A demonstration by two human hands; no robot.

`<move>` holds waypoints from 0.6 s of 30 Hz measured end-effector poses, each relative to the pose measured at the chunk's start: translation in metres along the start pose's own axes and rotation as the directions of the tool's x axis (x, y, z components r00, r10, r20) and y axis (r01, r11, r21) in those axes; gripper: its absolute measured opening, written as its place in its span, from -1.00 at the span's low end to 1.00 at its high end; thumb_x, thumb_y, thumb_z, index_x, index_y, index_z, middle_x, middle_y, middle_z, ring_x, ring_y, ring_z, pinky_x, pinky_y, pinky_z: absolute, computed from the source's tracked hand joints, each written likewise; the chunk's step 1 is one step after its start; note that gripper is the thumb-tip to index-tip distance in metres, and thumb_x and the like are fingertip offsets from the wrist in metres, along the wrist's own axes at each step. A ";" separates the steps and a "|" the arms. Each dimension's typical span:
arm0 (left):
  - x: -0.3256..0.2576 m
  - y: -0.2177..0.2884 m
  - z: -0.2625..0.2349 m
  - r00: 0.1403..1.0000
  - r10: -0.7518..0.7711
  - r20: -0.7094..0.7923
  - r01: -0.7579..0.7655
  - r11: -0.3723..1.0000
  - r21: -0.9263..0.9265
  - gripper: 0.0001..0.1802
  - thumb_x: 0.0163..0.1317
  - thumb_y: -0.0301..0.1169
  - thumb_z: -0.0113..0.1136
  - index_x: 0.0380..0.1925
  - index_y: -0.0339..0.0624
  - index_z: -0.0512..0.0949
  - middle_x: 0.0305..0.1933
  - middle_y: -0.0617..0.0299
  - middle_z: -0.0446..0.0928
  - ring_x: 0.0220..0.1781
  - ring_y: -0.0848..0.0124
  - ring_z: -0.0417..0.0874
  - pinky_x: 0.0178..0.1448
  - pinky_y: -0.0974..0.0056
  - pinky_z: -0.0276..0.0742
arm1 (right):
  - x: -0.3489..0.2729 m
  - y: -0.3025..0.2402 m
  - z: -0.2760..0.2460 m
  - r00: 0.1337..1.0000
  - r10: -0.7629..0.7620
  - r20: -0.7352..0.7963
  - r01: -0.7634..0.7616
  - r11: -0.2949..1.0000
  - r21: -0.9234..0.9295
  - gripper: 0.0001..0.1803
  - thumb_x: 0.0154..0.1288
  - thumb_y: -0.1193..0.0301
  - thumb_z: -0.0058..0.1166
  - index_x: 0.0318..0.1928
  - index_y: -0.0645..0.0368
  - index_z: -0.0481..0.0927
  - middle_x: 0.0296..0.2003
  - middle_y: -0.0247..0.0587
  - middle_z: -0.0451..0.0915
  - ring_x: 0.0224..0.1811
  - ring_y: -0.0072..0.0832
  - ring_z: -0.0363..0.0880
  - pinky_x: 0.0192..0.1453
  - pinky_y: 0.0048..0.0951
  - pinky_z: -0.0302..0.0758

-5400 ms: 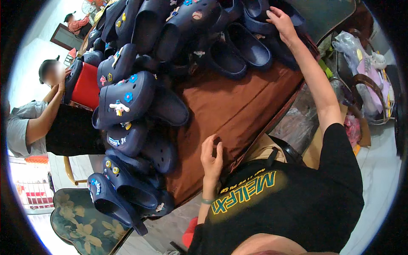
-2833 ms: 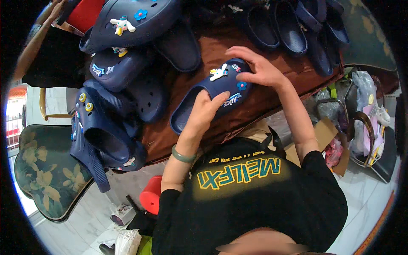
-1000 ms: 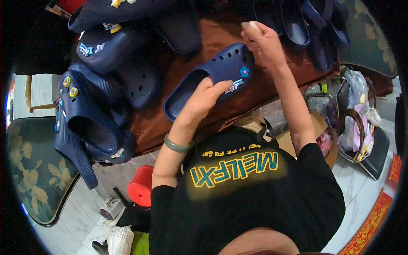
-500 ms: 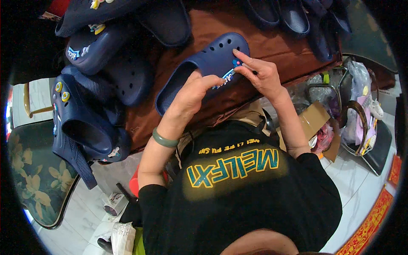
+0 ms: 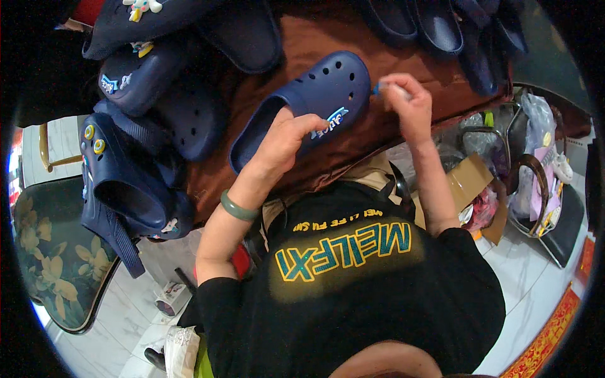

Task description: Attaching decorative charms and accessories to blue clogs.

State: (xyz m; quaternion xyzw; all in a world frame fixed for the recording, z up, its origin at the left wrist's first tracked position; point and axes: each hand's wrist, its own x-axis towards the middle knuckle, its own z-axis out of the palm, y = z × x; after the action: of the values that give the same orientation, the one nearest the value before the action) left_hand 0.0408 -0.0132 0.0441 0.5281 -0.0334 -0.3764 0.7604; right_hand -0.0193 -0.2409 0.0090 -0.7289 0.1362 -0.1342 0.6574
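Observation:
A navy blue clog (image 5: 309, 85) with ventilation holes lies tilted over the brown cloth, toe up to the right. My left hand (image 5: 285, 140) grips its near side, fingers reaching into the foot opening and thumb by a blue-and-white banner charm (image 5: 337, 118) on the upper. Just right of the toe, apart from the clog, my right hand (image 5: 408, 104) is closed in a pinch. A small blue charm (image 5: 377, 89) pokes out from its fingertips; most of it is hidden. An open hole shows on the toe near the banner.
Several navy clogs (image 5: 135, 195) are piled at the left, some bearing charms. More clogs (image 5: 438, 28) lie along the far right of the brown cloth (image 5: 315, 31). Right of me are a cardboard box (image 5: 466, 179) and a bag with plastic wrapping (image 5: 535, 126). A dark floral chair (image 5: 57, 258) stands left.
My right hand has drawn away from the clog's toe to the right, carrying the small blue charm off the upper. My left hand keeps its grip on the clog.

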 end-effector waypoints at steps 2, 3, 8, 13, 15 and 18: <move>-0.003 0.000 0.000 1.000 0.024 -0.003 -0.024 0.998 0.050 -0.58 -0.01 -0.59 0.20 -0.05 -0.29 0.53 -0.09 0.21 0.61 -0.08 0.42 0.62 0.09 0.31 0.49 | 0.019 0.004 -0.005 0.997 -0.049 -0.055 0.044 0.994 -0.101 -0.85 0.21 0.48 0.23 -0.19 0.19 0.67 -0.39 -0.44 0.63 -0.34 -0.71 0.54 -0.26 -0.63 0.47; -0.002 0.000 0.001 1.000 0.024 0.003 -0.025 0.998 0.052 -0.58 -0.01 -0.59 0.20 -0.05 -0.29 0.53 -0.09 0.21 0.61 -0.08 0.42 0.62 0.09 0.31 0.49 | 0.029 0.010 -0.006 0.988 -0.151 -0.032 0.141 0.969 -0.204 -0.81 0.22 0.45 0.23 -0.15 0.18 0.67 -0.35 -0.40 0.64 -0.33 -0.64 0.57 -0.23 -0.59 0.50; -0.003 0.004 0.012 0.994 0.061 -0.091 -0.058 0.998 0.041 -0.59 0.31 -0.23 0.18 0.00 -0.36 0.53 -0.08 0.18 0.61 -0.13 0.49 0.60 0.00 0.38 0.51 | 0.064 0.019 -0.006 0.847 -0.505 0.167 0.497 0.643 -0.582 -0.73 0.24 0.40 0.22 -0.04 0.10 0.65 -0.17 -0.22 0.63 -0.19 -0.30 0.61 -0.07 -0.42 0.54; -0.001 -0.004 0.003 0.984 0.067 -0.164 -0.053 0.995 0.088 -0.49 0.36 -0.07 0.13 -0.05 -0.40 0.56 -0.12 0.19 0.62 -0.15 0.54 0.58 -0.02 0.41 0.51 | 0.065 0.020 -0.004 0.777 -0.580 0.243 0.559 0.459 -0.691 -0.65 0.22 0.39 0.22 0.04 0.07 0.61 -0.06 -0.07 0.56 0.03 -0.14 0.50 0.10 -0.23 0.45; -0.001 -0.006 0.002 0.982 0.079 -0.170 -0.065 0.994 0.087 -0.48 0.35 -0.06 0.13 -0.08 -0.41 0.58 -0.14 0.21 0.62 -0.16 0.56 0.58 -0.03 0.42 0.51 | 0.050 0.011 -0.002 0.742 -0.617 0.263 0.607 0.450 -0.655 -0.61 0.18 0.39 0.24 0.05 0.08 0.60 -0.06 -0.08 0.54 0.01 -0.15 0.49 0.08 -0.22 0.44; 0.000 -0.011 -0.002 0.985 0.064 -0.160 -0.062 0.998 0.015 -0.50 0.36 -0.06 0.12 -0.14 -0.40 0.60 -0.17 0.22 0.63 -0.19 0.58 0.56 -0.06 0.42 0.50 | 0.008 -0.019 0.018 0.700 -0.614 0.363 0.693 0.464 -0.552 -0.53 0.08 0.41 0.30 0.07 0.08 0.59 -0.05 -0.11 0.51 -0.01 -0.17 0.47 0.05 -0.21 0.44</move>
State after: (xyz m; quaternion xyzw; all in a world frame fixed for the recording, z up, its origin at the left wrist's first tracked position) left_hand 0.0357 -0.0131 0.0346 0.5591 0.0094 -0.3083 0.7696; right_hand -0.0051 -0.2254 0.0261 -0.9111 -0.1532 -0.2777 0.2635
